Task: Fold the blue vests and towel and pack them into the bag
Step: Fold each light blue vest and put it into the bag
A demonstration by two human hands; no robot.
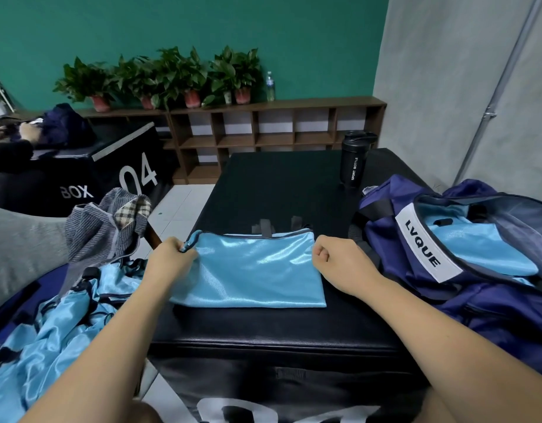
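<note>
A first vest is packed in the bag, a second vest is pinched, folded, on the tabletop by the left grip, the right grip is curled at its edge, hold unclear, and loose vests and the towel are left.

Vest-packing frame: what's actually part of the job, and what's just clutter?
Job: folded vest, gripped by left hand; loose vests; striped towel; navy bag holding a packed vest.
Clutter: black sport bottle; potted plants; water bottle; wooden shelf; box marked 04.
</note>
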